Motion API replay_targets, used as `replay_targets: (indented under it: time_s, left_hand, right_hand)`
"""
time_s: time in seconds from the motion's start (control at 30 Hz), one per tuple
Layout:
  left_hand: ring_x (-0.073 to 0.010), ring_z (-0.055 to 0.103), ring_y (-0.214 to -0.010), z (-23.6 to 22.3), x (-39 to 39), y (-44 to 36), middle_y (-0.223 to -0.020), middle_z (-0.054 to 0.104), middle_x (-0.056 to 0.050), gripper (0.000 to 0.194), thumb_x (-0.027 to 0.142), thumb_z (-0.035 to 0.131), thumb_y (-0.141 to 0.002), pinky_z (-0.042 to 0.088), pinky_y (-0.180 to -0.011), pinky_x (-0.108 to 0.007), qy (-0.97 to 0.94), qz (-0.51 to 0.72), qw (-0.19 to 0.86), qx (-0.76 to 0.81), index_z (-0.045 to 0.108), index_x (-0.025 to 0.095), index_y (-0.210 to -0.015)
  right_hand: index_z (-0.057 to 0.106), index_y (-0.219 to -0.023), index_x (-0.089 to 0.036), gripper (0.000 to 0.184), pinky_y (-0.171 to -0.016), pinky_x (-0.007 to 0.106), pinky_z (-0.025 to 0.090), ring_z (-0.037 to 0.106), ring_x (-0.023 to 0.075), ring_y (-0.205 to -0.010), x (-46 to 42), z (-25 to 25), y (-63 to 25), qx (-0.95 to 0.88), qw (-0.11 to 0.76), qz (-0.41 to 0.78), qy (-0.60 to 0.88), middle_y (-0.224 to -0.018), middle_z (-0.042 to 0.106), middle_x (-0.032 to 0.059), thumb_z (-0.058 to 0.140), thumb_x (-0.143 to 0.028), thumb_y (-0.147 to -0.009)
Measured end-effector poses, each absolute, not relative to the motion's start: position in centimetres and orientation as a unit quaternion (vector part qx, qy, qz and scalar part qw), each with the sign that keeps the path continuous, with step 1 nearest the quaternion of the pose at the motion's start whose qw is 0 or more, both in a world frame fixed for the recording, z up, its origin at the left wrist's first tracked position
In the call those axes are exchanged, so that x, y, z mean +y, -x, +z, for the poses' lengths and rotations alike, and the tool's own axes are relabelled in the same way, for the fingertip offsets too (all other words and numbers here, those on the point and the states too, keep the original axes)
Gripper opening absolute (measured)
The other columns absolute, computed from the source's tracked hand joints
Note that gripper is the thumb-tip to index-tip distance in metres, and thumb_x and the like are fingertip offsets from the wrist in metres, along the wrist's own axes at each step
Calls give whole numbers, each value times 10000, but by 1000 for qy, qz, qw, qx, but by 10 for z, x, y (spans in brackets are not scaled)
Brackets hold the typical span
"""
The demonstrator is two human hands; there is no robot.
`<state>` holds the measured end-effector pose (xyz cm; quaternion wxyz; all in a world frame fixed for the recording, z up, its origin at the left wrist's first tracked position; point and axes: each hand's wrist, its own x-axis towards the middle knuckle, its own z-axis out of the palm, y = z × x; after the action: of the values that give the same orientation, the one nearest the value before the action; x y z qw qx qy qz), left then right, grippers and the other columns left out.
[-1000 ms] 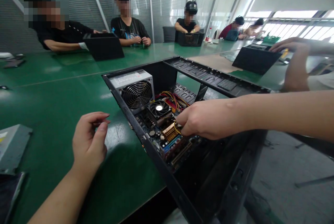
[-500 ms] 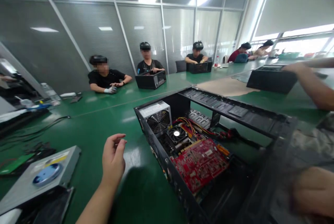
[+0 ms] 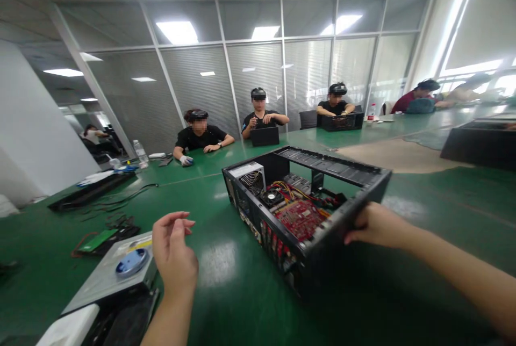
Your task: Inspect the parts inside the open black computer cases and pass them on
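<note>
A black computer case point(image 3: 338, 238) with its side panel off lies on the green table point(image 3: 229, 303). Inside it are a power supply point(image 3: 244, 171) with a fan, a cooler fan point(image 3: 272, 196), a red circuit board point(image 3: 300, 218) and coloured wires. My right hand point(image 3: 373, 225) grips the case's right edge, its fingers partly hidden behind the panel. Left of the case, my left hand point(image 3: 175, 249) hovers with loosely curled fingers apart from the thumb, holding nothing. Beside it sits a silver optical drive point(image 3: 102, 276) with a blue round object point(image 3: 131, 262) on top.
A green circuit board point(image 3: 94, 242), a white box point(image 3: 68, 327) and black cables point(image 3: 124, 201) lie at the left. A plastic bottle point(image 3: 140, 153) stands farther back. Across the table sit several people, some with computer cases point(image 3: 341, 121). Another case point(image 3: 481, 144) is at the right.
The view has tilted up and turned left. My right hand, blurred at the lower right before, now grips the case edge. The case appears farther off, and another person's arm has left the right side.
</note>
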<state>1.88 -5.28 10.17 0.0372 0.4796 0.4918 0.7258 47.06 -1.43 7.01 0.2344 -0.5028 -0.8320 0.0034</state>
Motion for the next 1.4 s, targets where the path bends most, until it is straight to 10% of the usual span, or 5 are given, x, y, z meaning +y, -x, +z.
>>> replay_targets:
  time_s: [0.2,0.33,0.93,1.2,1.4]
  left_hand:
    - [-235,590,-898,66,-39,-33,-1021,591,-65,169,355,469,-947,488,-832,-416,-603,594,24,531,547,281,-1078]
    - [-239,573,-892,36,-34,-27,-1017,569,-80,163,341,472,-953,486,-800,-422,-669,499,17,551,527,262,-1084]
    - [-207,631,-798,22,-15,-34,-1002,638,-78,270,434,502,-924,529,-780,-394,-693,443,132,553,600,208,-1036]
    - [-221,633,-800,27,-18,-31,-964,655,-73,331,493,544,-870,530,-774,-395,-679,403,89,607,645,190,-955]
    - [-243,649,-812,26,-13,-24,-954,667,-74,391,565,556,-827,543,-756,-397,-683,389,74,614,677,202,-908]
  right_hand:
    - [707,-942,-147,453,-771,379,485,682,279,-924,124,96,-261,-807,173,18,565,-983,721,173,564,-576,-913]
    - [486,-1358,-106,635,-895,411,479,613,315,-1143,156,92,-148,-829,188,71,521,-1316,582,245,575,-553,-915]
    - [684,-1079,-194,377,-753,362,503,667,251,-864,14,33,-333,-884,170,113,420,-982,707,107,565,-513,-916]
    - [664,-1109,-183,290,-809,343,512,644,195,-888,4,32,-392,-795,374,197,436,-1016,690,89,576,-393,-930]
    - [675,-1097,-186,271,-877,354,490,637,196,-926,11,36,-391,-814,375,162,414,-1001,685,74,635,-363,-897]
